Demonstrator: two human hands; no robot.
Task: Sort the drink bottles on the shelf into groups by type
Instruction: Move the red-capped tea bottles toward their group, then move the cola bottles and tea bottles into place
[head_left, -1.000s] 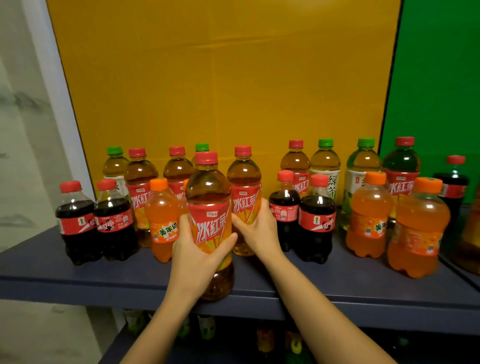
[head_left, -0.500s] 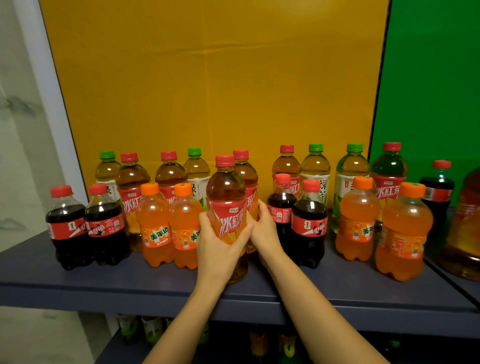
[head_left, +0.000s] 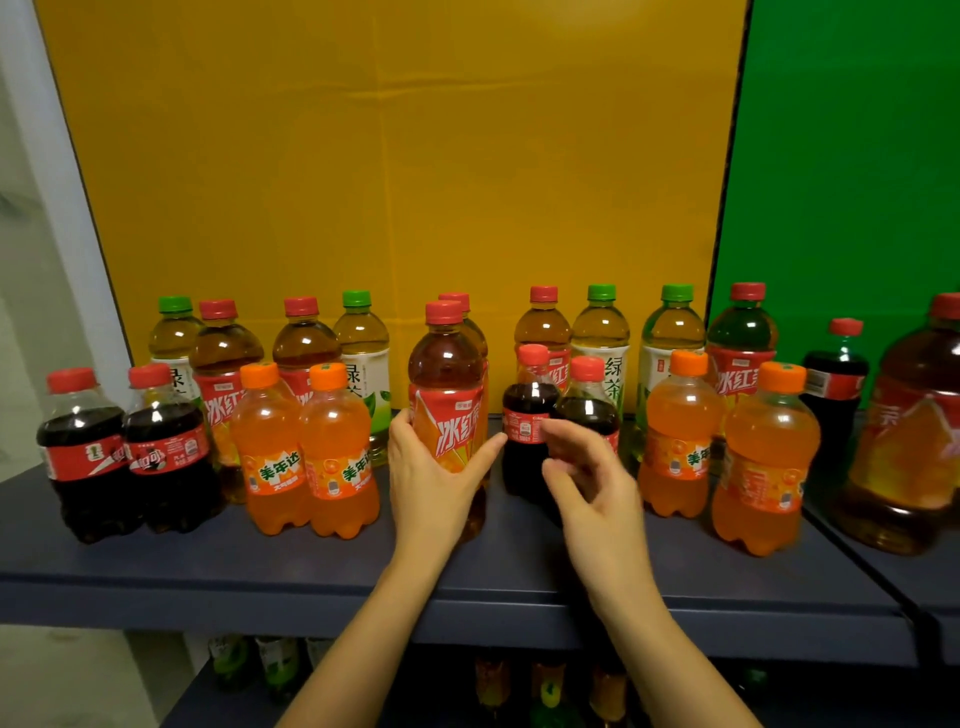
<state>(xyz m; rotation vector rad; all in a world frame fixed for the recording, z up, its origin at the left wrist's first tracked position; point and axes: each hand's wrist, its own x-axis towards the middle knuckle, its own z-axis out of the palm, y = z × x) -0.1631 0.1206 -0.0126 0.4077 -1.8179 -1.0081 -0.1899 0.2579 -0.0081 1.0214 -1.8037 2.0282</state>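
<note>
Many drink bottles stand on the dark shelf (head_left: 260, 566) in the head view. The left hand (head_left: 428, 467) is wrapped round a red-cap tea bottle (head_left: 445, 374). That bottle looks to stand near the middle of the shelf, right in front of another one just like it. The right hand (head_left: 589, 483) holds nothing. Its fingers are loosely bent in front of two cola bottles (head_left: 524, 415).

What could go wrong? I think the right hand could bump the cola bottles, since it is so close, and knock one into the orange soda bottles (head_left: 680, 431) beside them. The tea bottle could also tip if it gets pushed hard against the one behind.

Some things are hard to see. The right hand is blurry, so I cannot tell if a finger touches the cola. The bottle behind the tea bottle is nearly all hidden. A big bottle (head_left: 909, 441) at the right edge is cut off. The lower bottles (head_left: 280, 665) under the shelf are dark.
</note>
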